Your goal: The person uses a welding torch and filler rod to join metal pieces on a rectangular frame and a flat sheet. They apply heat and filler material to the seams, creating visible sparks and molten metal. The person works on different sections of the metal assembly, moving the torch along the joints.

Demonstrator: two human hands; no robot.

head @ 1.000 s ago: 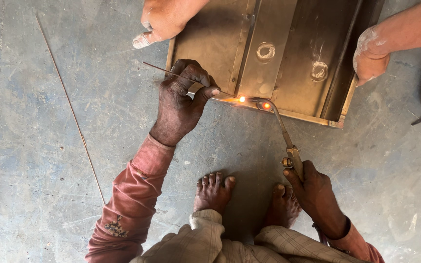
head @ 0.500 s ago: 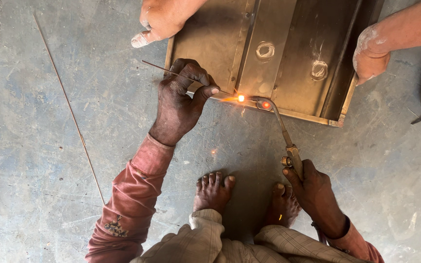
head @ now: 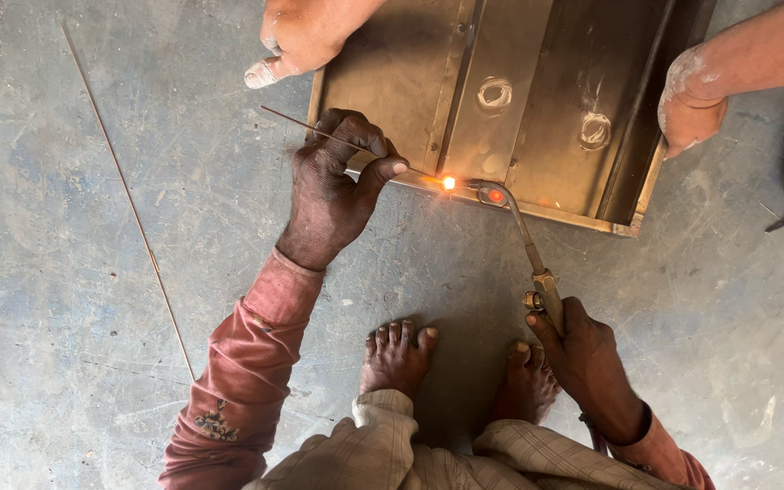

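Nearest us: our bare feet (head: 398, 356) planted on the concrete floor (head: 65, 299), knees bent over the work.

Right hand (head: 587, 363) grips the torch (head: 537, 272) by its handle, fingers wrapped closed around it. The bent neck runs up and left to the tip, glowing red at the near edge of the steel tray (head: 519, 100). Since a second ago the tip has crept slightly left along that edge; the hand itself barely shifted.

Left hand (head: 333, 191) pinches the filler rod (head: 306, 127) between thumb and curled fingers, closed tight on it. The rod's near end feeds into the bright orange spot (head: 448, 182) on the tray's front lip, just left of the torch tip. The spot sits in about the same place as in the two earlier frames, so the heat stays on one point of the seam, not travelling yet. Our read: the joint is mid-fill here.

A spare rod (head: 129, 200) lies loose on the floor, well left of our sleeve, unmoved.

Farther out: the tray lies flat on the floor, two ring marks on its inner face. Two other hands steady it, one (head: 297, 41) at the far left corner, one (head: 690, 104) on the right rim. Neither has moved.
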